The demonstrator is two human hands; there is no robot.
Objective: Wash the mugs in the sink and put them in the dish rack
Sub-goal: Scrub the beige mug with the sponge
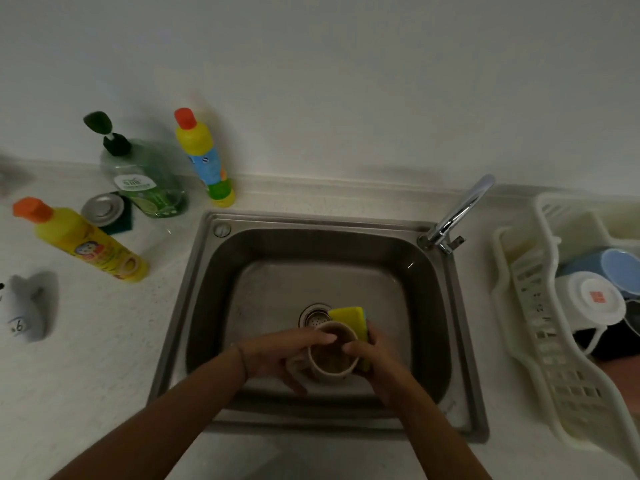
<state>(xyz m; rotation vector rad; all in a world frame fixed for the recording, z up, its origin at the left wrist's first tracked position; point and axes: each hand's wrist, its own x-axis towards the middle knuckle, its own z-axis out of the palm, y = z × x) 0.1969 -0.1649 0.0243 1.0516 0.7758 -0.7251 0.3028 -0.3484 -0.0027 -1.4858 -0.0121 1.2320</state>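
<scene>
Over the steel sink my left hand grips a beige mug from its left side, mouth facing up. My right hand holds a yellow sponge against the mug's right outer wall, thumb on the rim. The white dish rack stands on the counter to the right. In it lie a white mug and a blue mug, both bottom up, with something dark below them.
The tap rises at the sink's back right corner. The drain strainer sits just behind the mug. Left of the sink stand a green soap pump bottle, two yellow bottles, a metal sink plug and a grey object.
</scene>
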